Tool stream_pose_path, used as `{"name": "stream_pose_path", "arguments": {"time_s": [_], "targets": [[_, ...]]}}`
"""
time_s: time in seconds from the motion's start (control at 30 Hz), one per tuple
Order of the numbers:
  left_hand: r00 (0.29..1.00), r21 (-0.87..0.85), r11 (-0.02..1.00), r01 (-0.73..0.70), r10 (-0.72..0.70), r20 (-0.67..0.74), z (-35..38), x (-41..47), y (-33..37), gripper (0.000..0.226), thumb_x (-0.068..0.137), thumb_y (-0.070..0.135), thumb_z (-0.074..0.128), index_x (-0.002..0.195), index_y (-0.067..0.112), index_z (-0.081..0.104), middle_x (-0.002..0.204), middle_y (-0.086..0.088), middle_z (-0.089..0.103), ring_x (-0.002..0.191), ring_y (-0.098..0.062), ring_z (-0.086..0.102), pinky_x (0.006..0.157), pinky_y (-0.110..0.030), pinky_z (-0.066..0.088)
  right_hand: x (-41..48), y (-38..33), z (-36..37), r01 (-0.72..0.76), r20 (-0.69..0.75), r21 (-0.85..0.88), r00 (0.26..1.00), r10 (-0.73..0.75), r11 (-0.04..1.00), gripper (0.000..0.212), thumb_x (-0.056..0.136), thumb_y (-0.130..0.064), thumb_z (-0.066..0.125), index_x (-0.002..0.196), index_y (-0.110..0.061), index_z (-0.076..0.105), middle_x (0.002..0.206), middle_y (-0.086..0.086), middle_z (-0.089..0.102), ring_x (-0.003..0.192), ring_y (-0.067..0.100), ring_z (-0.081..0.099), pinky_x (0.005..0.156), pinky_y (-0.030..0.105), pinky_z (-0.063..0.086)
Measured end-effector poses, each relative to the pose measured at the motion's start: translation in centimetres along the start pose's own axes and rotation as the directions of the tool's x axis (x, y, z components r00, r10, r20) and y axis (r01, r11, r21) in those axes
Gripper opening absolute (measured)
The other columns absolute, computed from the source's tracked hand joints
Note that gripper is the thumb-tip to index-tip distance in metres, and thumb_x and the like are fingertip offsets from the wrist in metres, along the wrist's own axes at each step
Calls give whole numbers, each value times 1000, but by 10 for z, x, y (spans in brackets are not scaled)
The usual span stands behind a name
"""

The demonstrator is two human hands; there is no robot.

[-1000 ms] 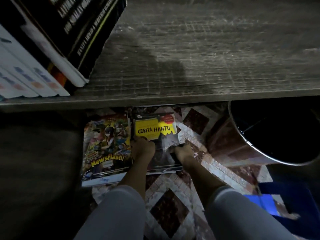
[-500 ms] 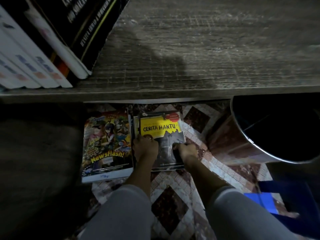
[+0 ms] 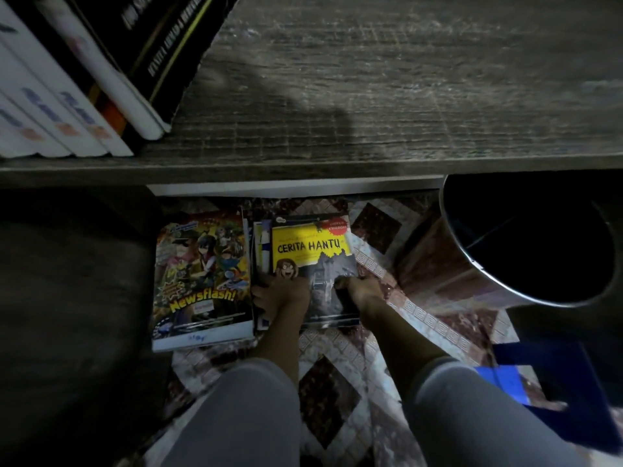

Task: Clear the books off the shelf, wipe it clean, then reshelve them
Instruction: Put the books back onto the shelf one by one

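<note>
A small stack of books topped by the yellow-and-grey "Cerita Hantu" book (image 3: 312, 251) lies on the patterned floor below the shelf. My left hand (image 3: 279, 294) grips the stack's left edge and my right hand (image 3: 359, 291) grips its lower right edge. Beside it on the left lies the colourful "Newsflash!" book (image 3: 202, 278), flat on the floor. The grey wooden shelf board (image 3: 387, 96) spreads across the top of the view, bare on its right part. Several books (image 3: 84, 79) lean at its left end.
A dark round metal bin (image 3: 526, 244) stands on the floor at the right. Something blue (image 3: 505, 382) lies at the lower right. A dark bulky mass (image 3: 67, 315) fills the floor at the left. The floor covering (image 3: 330, 392) has a diamond pattern.
Both hands keep their hold on the "Cerita Hantu" stack, which has shifted slightly to the right and away from the "Newsflash!" book. The view has tilted a little.
</note>
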State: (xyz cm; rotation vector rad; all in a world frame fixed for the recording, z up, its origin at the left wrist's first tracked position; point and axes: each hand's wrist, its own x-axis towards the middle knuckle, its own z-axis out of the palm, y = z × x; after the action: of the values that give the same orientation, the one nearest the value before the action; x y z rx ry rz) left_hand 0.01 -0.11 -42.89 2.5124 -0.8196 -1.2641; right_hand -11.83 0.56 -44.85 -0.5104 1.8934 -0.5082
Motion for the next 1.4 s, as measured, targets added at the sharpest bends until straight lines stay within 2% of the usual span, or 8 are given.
{"name": "stream_pose_path", "arguments": {"time_s": [0.47,0.67,0.8,1.0,1.13,1.2,1.3,1.4], "targets": [[994,-163,984,76,-62,89,5,9,-6,84,72,67,50,130,5,44,129,-19,47,107,-37,53,79,-34,46,2,0,-11,19,18,19,1000,-20,1000,77,38,-58,75,97,-9,68,92,10,72,82,29,69,82,42,56],[988,-235,968,90,-56,147,-12,6,-3,57,83,55,54,101,2,55,92,-14,61,77,-25,58,63,-32,45,-9,-5,-24,-59,212,111,977,35,992,19,75,-23,74,80,-8,62,66,6,65,49,20,60,51,23,49],[952,-297,947,126,-31,305,-7,22,-10,66,77,65,51,108,7,62,107,-16,60,97,-31,60,93,-42,49,-13,-10,-31,-49,312,99,950,16,994,29,76,-24,73,98,-5,68,70,8,69,50,20,63,51,23,49],[898,-222,971,95,13,440,-39,-7,12,53,98,47,37,123,3,53,129,-8,49,117,-27,50,89,-30,39,-25,-37,-43,98,286,38,952,-105,994,8,82,-16,68,79,-12,61,48,-2,63,38,11,59,39,16,44],[900,-180,983,-18,95,425,-59,-30,23,42,102,35,32,100,6,62,111,-15,58,103,-24,53,100,-35,38,-50,-55,-53,126,333,-10,936,-115,992,11,87,-12,62,76,-11,61,55,2,64,39,11,59,44,17,46],[896,-124,991,-44,95,434,-66,-38,22,38,103,32,31,121,9,55,111,-12,56,104,-24,52,90,-34,42,-69,-61,-59,124,396,-75,914,-85,989,22,93,-9,51,72,-10,57,45,-2,61,34,8,56,38,14,43],[900,-50,995,-84,97,424,-82,-66,18,28,102,27,38,91,6,53,75,-3,45,66,-18,43,59,-28,37,-100,-70,-69,98,457,-242,889,24,965,27,98,-16,42,75,-13,55,40,-5,58,34,8,54,43,18,41],[893,-26,996,-80,83,443,-99,-100,12,32,98,28,48,74,7,51,73,-5,48,61,-19,43,64,-31,38,-142,-75,-87,73,407,-341,910,78,937,31,98,-22,43,70,-12,51,34,-2,53,48,15,51,52,22,35]]}}
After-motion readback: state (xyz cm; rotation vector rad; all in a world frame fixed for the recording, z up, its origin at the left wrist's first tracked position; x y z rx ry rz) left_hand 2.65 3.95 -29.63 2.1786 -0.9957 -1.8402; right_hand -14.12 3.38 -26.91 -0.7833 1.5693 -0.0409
